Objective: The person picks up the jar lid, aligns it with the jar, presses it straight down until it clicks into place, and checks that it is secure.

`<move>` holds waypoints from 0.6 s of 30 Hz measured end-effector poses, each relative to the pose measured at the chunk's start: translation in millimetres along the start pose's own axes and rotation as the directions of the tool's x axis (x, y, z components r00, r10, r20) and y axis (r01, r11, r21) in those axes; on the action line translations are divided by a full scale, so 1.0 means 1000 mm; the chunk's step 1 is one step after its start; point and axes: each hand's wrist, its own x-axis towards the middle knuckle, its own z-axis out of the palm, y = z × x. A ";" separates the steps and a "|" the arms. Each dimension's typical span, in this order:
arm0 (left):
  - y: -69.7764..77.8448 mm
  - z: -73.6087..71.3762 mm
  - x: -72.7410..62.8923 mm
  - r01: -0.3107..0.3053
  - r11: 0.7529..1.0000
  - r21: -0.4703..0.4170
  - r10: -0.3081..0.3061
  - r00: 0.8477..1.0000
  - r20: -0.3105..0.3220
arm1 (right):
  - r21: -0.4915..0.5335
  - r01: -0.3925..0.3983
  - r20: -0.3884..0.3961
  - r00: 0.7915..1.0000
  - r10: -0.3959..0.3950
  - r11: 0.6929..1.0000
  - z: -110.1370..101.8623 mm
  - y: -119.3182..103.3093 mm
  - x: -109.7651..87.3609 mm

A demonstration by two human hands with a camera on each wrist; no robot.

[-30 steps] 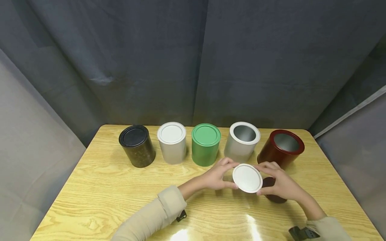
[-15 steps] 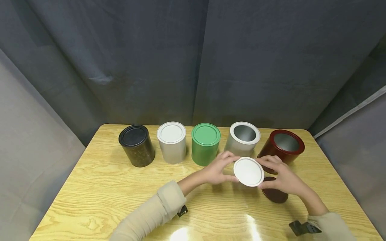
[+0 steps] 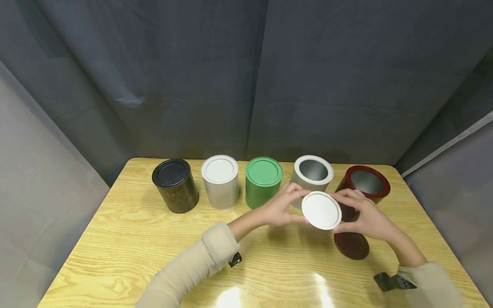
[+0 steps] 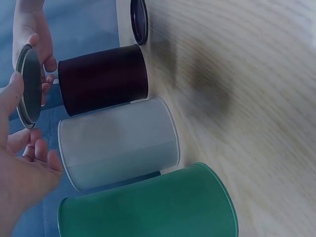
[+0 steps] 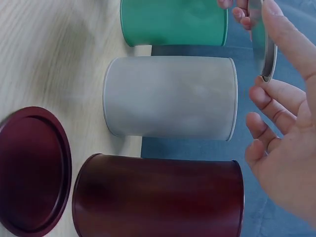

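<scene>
Between my two hands a round white lid (image 3: 321, 210) hangs above the table, tilted a little, its metallic underside showing in both wrist views. My left hand (image 3: 283, 206) pinches its left edge between thumb and fingers. On the opposite edge, my right hand (image 3: 366, 214) pinches it the same way. Just behind the lid stands an uncovered white can (image 3: 312, 175), its metallic inside visible. To the right is an uncovered dark red can (image 3: 363, 184), partly hidden by my right hand. A dark red lid (image 3: 351, 246) lies on the table below that hand.
Left of the uncovered cans stand a lidded green can (image 3: 263, 182), a lidded white can (image 3: 220, 182) and a lidded black can (image 3: 176, 186), all in one row. The wooden table (image 3: 154, 244) ends at a dark curtain (image 3: 192, 85) behind them.
Both hands have carried the white lid away from me and slightly right, toward the uncovered white can. More of the dark red lid shows now. The cans have stayed in place.
</scene>
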 end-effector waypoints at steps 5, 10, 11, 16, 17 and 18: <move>0.002 -0.005 0.002 0.009 1.000 0.010 -0.009 1.000 0.000 | -0.004 0.002 0.005 1.000 -0.002 1.000 -0.003 0.002 0.003; 0.002 -0.010 0.006 0.009 1.000 0.019 -0.009 1.000 0.005 | -0.017 0.027 0.002 1.000 -0.027 0.999 -0.007 0.004 0.008; 0.002 -0.011 0.007 0.006 1.000 0.021 -0.006 1.000 0.005 | -0.020 0.030 0.001 1.000 -0.030 0.999 -0.008 0.004 0.010; 0.000 -0.017 0.012 -0.005 0.999 0.041 0.005 1.000 0.000 | -0.033 0.041 0.005 0.999 -0.041 0.999 -0.013 0.004 0.017; 0.000 -0.019 0.013 -0.004 0.999 0.046 0.004 1.000 0.002 | -0.038 0.046 0.007 0.999 -0.046 0.998 -0.014 0.003 0.019; 0.001 -0.020 0.014 -0.004 0.999 0.052 0.003 1.000 0.003 | -0.042 0.053 0.008 0.999 -0.052 0.998 -0.016 0.002 0.020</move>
